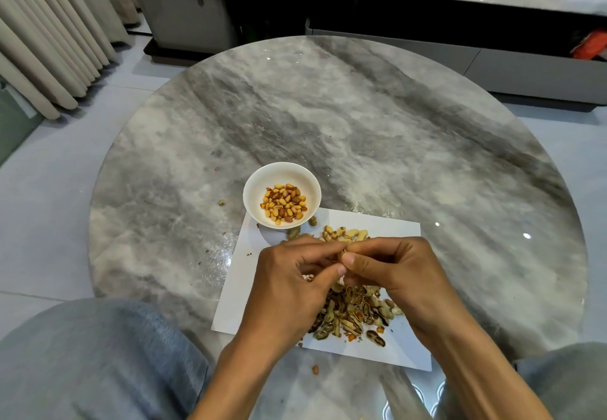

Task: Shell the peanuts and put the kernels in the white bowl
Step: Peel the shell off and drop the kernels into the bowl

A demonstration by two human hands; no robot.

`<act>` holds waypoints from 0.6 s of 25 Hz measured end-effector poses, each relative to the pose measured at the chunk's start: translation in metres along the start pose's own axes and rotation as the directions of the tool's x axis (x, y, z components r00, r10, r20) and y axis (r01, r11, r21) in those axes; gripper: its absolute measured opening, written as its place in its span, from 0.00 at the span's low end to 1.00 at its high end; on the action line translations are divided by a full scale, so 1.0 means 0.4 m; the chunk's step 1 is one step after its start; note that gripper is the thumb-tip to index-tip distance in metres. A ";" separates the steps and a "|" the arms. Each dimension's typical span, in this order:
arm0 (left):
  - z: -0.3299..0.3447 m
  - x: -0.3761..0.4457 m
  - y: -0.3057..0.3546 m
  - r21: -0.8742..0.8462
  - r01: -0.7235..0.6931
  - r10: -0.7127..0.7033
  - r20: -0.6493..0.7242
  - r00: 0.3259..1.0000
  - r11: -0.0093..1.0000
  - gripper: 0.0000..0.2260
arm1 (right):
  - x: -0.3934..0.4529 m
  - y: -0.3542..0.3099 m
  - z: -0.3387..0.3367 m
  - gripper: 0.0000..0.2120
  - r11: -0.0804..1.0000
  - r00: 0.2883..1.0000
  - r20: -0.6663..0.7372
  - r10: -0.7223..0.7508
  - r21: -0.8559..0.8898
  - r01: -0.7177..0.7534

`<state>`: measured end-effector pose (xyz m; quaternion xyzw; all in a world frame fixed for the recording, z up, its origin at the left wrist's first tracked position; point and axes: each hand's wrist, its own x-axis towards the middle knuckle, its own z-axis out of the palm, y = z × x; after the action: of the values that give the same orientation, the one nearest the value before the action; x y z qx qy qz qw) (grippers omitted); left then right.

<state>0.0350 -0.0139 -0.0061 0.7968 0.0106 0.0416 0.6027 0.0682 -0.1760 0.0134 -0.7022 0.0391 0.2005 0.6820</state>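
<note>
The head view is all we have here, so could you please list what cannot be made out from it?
- Peanut: pinched between left hand and right hand; fingers hide whether a kernel is freed.
- Unshelled peanuts: the hands cover the pile's near part, so no count.
- Empty shells: both hands partly hide them.
- White bowl: kernels too small to count.
- Paper sheet: its middle is covered.

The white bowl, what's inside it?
The white bowl holds a small heap of shelled peanut kernels, yellow and reddish-brown, covering its bottom. Anything beneath that heap is hidden. No shells show inside.
</note>
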 end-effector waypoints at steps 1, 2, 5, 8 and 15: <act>-0.002 0.000 0.004 0.008 -0.016 0.016 0.009 1.000 1.000 0.17 | -0.001 -0.001 -0.005 0.03 1.000 1.000 0.019 0.010 -0.013 -0.009; -0.004 0.001 0.005 -0.001 -0.016 0.016 0.014 1.000 1.000 0.18 | -0.001 -0.002 -0.007 0.05 1.000 0.999 0.032 0.006 -0.027 -0.005; -0.010 0.003 0.011 -0.155 0.066 -0.063 0.021 0.998 0.986 0.16 | -0.008 -0.006 0.000 0.06 0.996 0.997 -0.014 -0.077 -0.043 0.076; -0.012 0.004 0.020 -0.274 0.118 -0.120 0.011 0.993 0.954 0.15 | -0.014 -0.006 0.019 0.02 0.991 0.989 -0.071 -0.133 -0.016 0.132; 0.007 0.008 0.022 -0.450 0.200 -0.240 -0.034 0.970 0.870 0.13 | -0.010 0.010 0.045 0.03 0.962 0.981 -0.196 -0.001 0.268 0.055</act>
<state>0.0380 -0.0190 0.0018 0.6294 0.1182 0.0093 0.7680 0.0591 -0.1597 0.0111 -0.6186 0.1226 0.1142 0.7677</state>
